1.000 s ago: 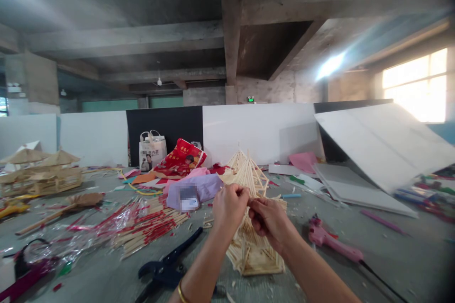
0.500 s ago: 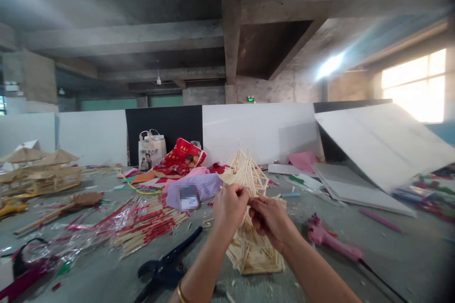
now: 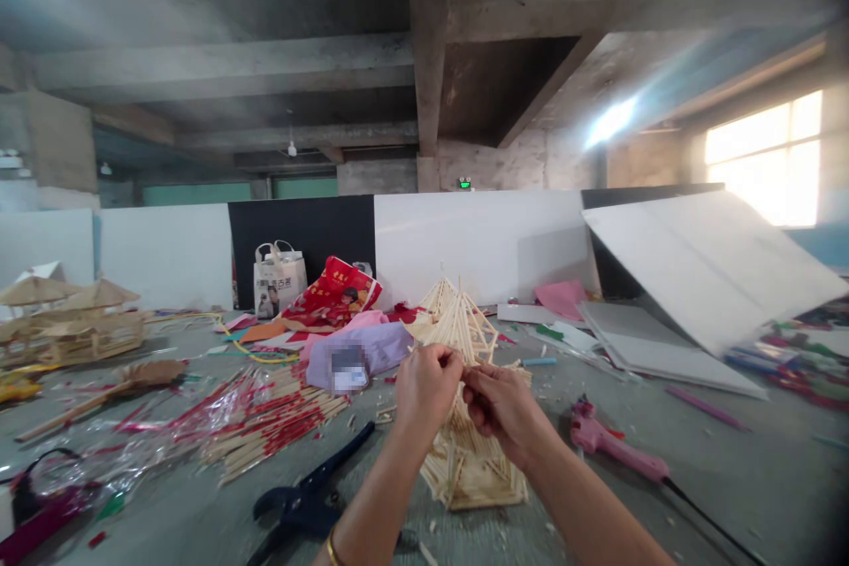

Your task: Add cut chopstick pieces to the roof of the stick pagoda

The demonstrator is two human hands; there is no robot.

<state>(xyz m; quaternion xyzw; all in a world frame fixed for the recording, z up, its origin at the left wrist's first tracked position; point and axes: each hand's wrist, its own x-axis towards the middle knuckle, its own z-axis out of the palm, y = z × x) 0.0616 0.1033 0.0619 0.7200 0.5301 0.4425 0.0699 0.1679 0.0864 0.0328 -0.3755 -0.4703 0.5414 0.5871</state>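
Together, left hand [image 3: 426, 391] and right hand [image 3: 504, 414] on a tapered wooden-stick lattice [image 3: 468, 469]

Bare concrete beams [image 3: 225, 80] cross the ceiling and meet a thick column [image 3: 430, 35]. White panels [image 3: 478, 239] and a black panel [image 3: 298, 248] form a low wall below a green exit sign [image 3: 464, 184]. Daylight glares through a window [image 3: 762, 159] on the right.
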